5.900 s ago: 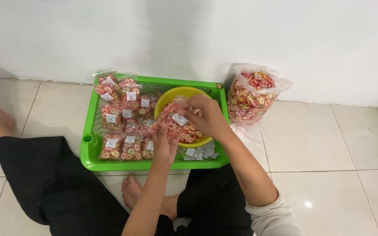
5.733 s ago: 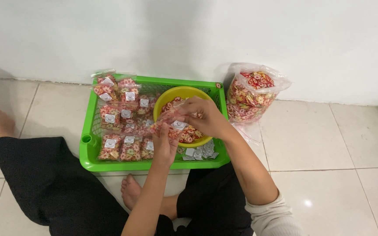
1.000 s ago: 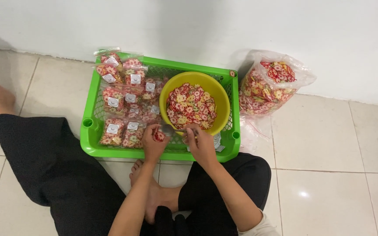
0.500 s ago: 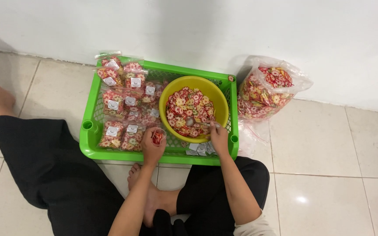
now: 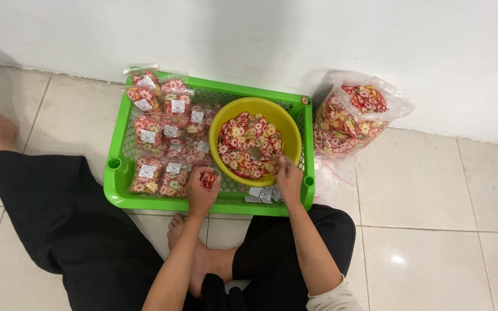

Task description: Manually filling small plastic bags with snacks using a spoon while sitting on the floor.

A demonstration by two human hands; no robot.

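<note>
The left hand (image 5: 201, 193) is closed around a small clear bag (image 5: 209, 178) partly filled with red snacks, at the near edge of the green basket (image 5: 116, 173). Just beside it, the right hand (image 5: 288, 177) dips pinched fingers into the ring-shaped snacks in the yellow bowl (image 5: 255, 109), which sits inside the basket.

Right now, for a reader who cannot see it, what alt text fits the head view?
A person sitting on a tiled floor reaches the right hand into a yellow bowl of red-and-yellow ring snacks, while the left hand holds a small partly filled bag. The bowl sits in a green basket beside filled packets; a large snack bag stands against the wall.
</note>
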